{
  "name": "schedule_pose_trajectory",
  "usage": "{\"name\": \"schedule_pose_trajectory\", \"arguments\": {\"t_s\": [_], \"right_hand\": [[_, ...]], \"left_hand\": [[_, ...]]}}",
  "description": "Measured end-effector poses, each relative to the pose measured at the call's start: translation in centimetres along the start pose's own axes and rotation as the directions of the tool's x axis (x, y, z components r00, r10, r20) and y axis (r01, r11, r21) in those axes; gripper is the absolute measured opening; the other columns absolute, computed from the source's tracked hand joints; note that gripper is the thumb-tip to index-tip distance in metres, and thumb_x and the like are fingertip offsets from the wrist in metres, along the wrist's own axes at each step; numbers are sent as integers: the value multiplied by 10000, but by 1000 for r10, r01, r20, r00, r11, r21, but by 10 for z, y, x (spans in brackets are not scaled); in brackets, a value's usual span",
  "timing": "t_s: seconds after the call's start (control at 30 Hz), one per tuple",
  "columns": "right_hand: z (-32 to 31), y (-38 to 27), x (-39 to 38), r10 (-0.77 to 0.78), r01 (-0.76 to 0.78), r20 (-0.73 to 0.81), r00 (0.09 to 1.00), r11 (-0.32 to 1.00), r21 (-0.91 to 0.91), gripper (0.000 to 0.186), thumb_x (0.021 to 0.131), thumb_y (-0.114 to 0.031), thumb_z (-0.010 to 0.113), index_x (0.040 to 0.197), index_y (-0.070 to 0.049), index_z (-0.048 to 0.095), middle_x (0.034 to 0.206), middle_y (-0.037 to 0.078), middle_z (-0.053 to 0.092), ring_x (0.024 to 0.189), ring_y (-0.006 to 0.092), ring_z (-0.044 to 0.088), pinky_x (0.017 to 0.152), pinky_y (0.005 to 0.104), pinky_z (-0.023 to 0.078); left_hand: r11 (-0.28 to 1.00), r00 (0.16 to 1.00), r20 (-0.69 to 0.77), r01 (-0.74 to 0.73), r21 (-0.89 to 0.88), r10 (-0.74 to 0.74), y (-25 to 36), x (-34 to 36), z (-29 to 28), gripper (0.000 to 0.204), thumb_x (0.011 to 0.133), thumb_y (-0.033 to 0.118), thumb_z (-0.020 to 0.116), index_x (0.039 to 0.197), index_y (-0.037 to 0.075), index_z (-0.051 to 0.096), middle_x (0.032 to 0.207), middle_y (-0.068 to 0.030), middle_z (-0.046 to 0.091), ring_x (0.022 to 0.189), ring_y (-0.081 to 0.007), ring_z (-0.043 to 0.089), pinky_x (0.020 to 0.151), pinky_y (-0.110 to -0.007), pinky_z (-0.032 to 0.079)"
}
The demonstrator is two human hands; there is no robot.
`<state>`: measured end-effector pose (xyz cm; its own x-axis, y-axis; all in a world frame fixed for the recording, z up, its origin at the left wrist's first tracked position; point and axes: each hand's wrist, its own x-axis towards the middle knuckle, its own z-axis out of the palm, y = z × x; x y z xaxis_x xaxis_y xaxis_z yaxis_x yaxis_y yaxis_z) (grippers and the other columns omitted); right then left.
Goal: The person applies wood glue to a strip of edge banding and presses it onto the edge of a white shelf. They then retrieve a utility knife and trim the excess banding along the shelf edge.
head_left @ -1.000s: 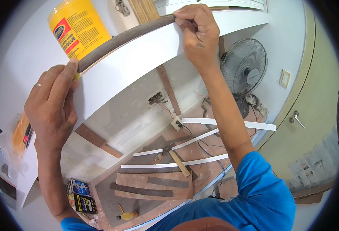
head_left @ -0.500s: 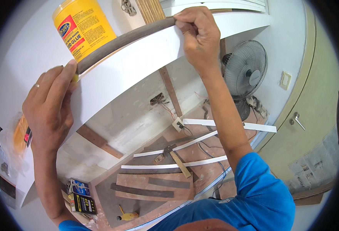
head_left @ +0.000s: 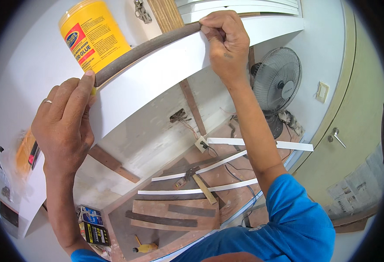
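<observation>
A long dark grey-brown strip [head_left: 146,49] lies along the edge of a white curved panel [head_left: 157,76] and is pinched at both ends. My left hand [head_left: 66,124] is closed on the strip's near left end, thumb and forefinger together, with a bit of yellow showing beside the fingertips. At the far right end, my right hand [head_left: 227,46] grips the strip between thumb and curled fingers. A yellow glue tub [head_left: 96,37] stands just behind the strip, close to my left hand.
On the floor lie white strips [head_left: 192,191], a hammer [head_left: 204,188], dark strips on a board [head_left: 157,218] and a yellow-handled tool [head_left: 146,248]. A fan [head_left: 281,81] stands by the door [head_left: 327,183]. A metal hinge [head_left: 142,12] and wood piece [head_left: 165,15] are behind the panel.
My left hand has shifted slightly right, and the strip's left end with it. My right hand stays at the far end, hardly moved. Both still pinch the strip.
</observation>
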<state>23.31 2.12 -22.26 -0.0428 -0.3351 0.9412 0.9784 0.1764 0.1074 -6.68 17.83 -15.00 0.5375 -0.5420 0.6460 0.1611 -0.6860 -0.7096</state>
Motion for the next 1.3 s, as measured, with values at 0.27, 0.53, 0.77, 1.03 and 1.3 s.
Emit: {"name": "schedule_pose_trajectory", "arguments": {"t_s": [0.27,0.53,0.77,1.03,1.3], "right_hand": [[-3,-1,-1,26,-25,50,998,1000,-11,240,883,168,637,968,-42,715,1030,36,676,914,118,660,802,233,554],[1,-8,-3,24,-21,89,996,999,-25,238,876,171,645,965,-38,714,1027,31,670,921,111,656,806,229,553],[1,0,-2,2,-2,4,1000,1000,5,223,881,162,655,968,-36,710,1046,32,668,942,115,655,823,227,544],[5,-1,-4,-25,25,21,999,1000,11,192,890,140,674,964,-34,710,1059,24,673,950,116,654,834,229,542],[-1,-1,-2,8,-7,50,999,1000,-24,204,900,141,659,984,-37,714,1070,40,672,951,117,652,843,236,544]], "left_hand": [[999,999,27,-17,29,17,-8,-1,0,409,822,-81,743,1206,59,734,1026,-150,741,855,-258,713,706,-361,561],[999,999,29,-18,-31,19,-18,-6,-4,428,801,-82,749,1204,60,727,1037,-127,740,867,-245,711,709,-351,559],[1000,1000,17,-21,-6,21,-7,-1,2,444,793,-89,740,1208,69,729,1041,-110,746,856,-241,711,713,-348,561],[1000,999,-16,-27,10,27,-12,-13,-1,437,798,-61,751,1214,73,729,1030,-107,750,830,-235,703,680,-345,548],[999,1000,6,-27,18,27,-14,-9,1,444,781,-51,765,1209,61,721,1011,-112,740,836,-244,696,688,-363,537]]}}
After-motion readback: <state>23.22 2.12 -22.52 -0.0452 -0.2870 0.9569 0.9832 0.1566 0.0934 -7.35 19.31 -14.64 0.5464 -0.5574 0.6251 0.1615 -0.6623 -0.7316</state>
